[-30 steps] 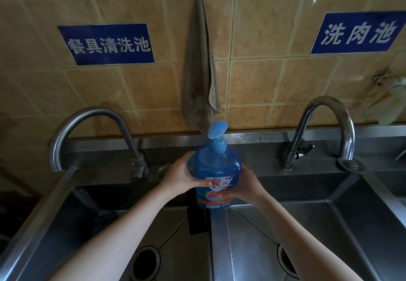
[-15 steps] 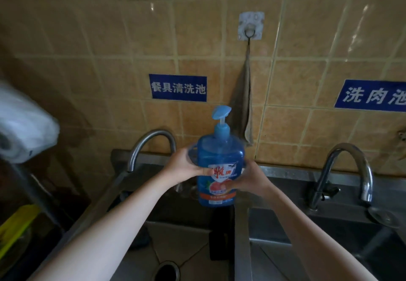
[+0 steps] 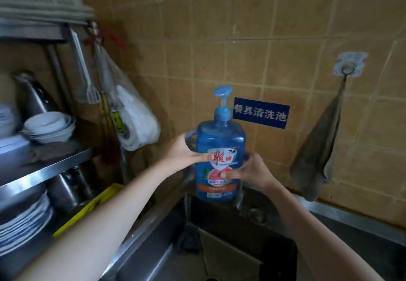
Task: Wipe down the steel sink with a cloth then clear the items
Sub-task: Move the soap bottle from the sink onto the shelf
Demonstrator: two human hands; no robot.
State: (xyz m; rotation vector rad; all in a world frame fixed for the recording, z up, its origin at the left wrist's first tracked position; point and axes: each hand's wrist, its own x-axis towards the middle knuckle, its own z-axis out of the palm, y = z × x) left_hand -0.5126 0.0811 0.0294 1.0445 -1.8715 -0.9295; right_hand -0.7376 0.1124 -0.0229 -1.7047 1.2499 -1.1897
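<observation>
I hold a big blue pump bottle of dish soap (image 3: 219, 149) upright in the air above the steel sink (image 3: 153, 225). My left hand (image 3: 186, 153) grips its left side, thumb across the label. My right hand (image 3: 250, 172) grips the right side lower down, thumb on the label's orange part. A grey-brown cloth (image 3: 318, 155) hangs from a wall hook (image 3: 349, 65) to the right of the bottle. A dark rag (image 3: 189, 236) lies in the basin's back corner.
A steel rack (image 3: 55, 166) stands to the left with stacked bowls (image 3: 50, 127) and plates (image 3: 22, 221). A white plastic bag (image 3: 136, 116) and a spatula (image 3: 90, 83) hang from its post. A yellow crate (image 3: 92, 206) sits beside the sink edge.
The view has swung left and the bottle, still in both hands, has moved left and up from the divider between the basins. The rack has come into view; the taps have dropped out.
</observation>
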